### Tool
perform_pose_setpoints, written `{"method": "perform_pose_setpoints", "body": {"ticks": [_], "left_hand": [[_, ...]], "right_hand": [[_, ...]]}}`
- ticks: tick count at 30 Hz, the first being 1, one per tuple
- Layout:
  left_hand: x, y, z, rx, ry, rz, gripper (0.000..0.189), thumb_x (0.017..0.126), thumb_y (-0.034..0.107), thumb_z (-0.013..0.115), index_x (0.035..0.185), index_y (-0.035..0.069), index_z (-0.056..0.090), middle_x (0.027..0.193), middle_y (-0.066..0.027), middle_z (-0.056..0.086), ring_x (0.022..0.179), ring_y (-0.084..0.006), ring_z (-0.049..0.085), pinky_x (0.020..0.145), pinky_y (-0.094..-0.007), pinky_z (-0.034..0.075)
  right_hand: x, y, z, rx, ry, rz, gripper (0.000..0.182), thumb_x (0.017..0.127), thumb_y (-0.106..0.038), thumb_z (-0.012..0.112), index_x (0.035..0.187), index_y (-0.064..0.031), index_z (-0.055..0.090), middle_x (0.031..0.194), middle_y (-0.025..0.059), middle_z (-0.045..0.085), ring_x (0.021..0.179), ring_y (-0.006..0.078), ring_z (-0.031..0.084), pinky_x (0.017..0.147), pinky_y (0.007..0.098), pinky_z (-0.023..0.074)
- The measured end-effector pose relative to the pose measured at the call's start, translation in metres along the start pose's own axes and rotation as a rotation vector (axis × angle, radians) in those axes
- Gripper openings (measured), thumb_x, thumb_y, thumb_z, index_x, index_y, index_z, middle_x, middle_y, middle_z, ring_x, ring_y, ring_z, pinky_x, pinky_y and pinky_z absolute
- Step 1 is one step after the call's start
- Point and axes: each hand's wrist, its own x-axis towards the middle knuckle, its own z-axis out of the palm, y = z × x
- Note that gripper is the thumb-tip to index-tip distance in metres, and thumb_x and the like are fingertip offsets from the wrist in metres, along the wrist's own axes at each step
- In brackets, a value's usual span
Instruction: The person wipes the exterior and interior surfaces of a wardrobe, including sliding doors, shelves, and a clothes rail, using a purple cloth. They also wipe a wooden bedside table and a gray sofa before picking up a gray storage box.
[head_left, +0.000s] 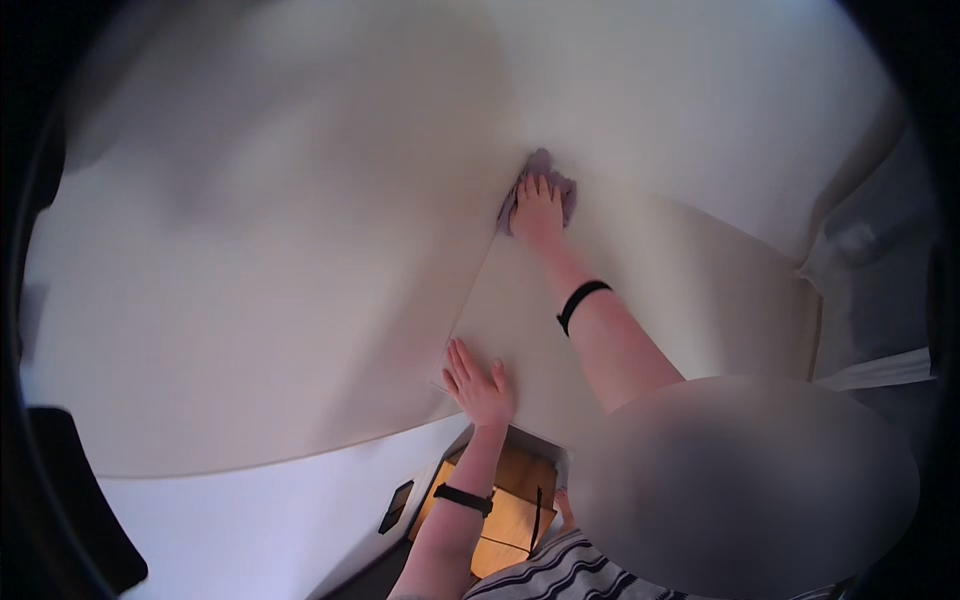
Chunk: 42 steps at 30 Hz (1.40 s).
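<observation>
A crumpled purple-grey cloth (568, 196) lies flat against a pale, smooth surface (630, 240). On top of it my right hand (538, 210) presses with the fingers spread a little, a black band around that forearm. Lower and to the left, my left hand (480, 386) rests on the same pale surface near a thin seam, palm down, fingers apart, holding nothing. A black band circles the left wrist area too. The seam runs from beside the left hand up to the cloth.
Below my left hand is an opening with a wooden cabinet (506, 517). A dark switch plate (397, 507) sits on the white wall (262, 517). Grey fabric (870, 285) hangs at the right. A large blurred oval covers the lower right. A dark object (75, 495) stands at lower left.
</observation>
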Motion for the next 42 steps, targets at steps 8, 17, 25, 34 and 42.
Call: {"method": "perform_pose_setpoints", "body": {"ticks": [8,17,25,34,42], "left_hand": [[-0.004,-0.017,0.001,-0.478,0.120,0.017,0.068,0.097,0.039,0.038,0.147,-0.001,0.015,0.150,-0.0224,0.023,0.139,-0.0340,0.023,0.114,-0.0444,0.016],[-0.076,-0.009,-0.067,-1.055,0.085,-0.292,0.064,0.101,0.034,0.038,0.149,0.002,0.010,0.155,-0.0175,0.013,0.142,-0.0291,0.016,0.114,-0.0379,0.016],[-0.129,-0.010,-0.109,-1.033,-0.236,-0.246,0.065,0.099,0.037,0.043,0.148,0.004,0.017,0.152,-0.0141,0.022,0.139,-0.0253,0.024,0.112,-0.0351,0.021],[-0.169,0.066,-0.167,-1.270,-0.840,-0.466,0.070,0.090,0.046,0.058,0.141,0.003,0.036,0.133,-0.0130,0.049,0.121,-0.0222,0.048,0.100,-0.0369,0.040],[-0.176,0.108,-0.200,-1.433,-0.711,-0.247,0.046,0.095,0.043,0.054,0.117,0.003,0.059,0.113,-0.0062,0.061,0.105,-0.0158,0.057,0.090,-0.0330,0.046]], "right_hand": [[-0.165,-0.070,-0.039,0.155,-0.192,-0.357,0.051,0.089,-0.030,0.047,0.134,-0.0070,0.047,0.146,0.0081,0.039,0.138,0.0274,0.029,0.112,0.0504,0.0226],[-0.322,-0.059,-0.104,0.315,-0.231,-0.704,0.037,0.089,-0.025,0.048,0.121,-0.0128,0.059,0.144,0.0027,0.042,0.137,0.0236,0.033,0.111,0.0453,0.0286],[-0.417,0.048,-0.127,0.615,-0.289,-0.230,0.033,0.090,-0.011,0.046,0.119,-0.0106,0.062,0.135,0.0060,0.053,0.121,0.0266,0.051,0.105,0.0444,0.0386],[-0.439,0.066,-0.282,2.507,-0.586,0.636,0.059,0.099,-0.046,0.033,0.141,-0.0049,0.037,0.136,0.0158,0.049,0.123,0.0318,0.050,0.105,0.0487,0.0384],[-0.456,0.068,-0.337,1.926,-0.379,0.323,0.045,0.098,-0.036,0.044,0.133,-0.0074,0.049,0.125,0.0070,0.058,0.117,0.0222,0.054,0.102,0.0395,0.0398]]}}
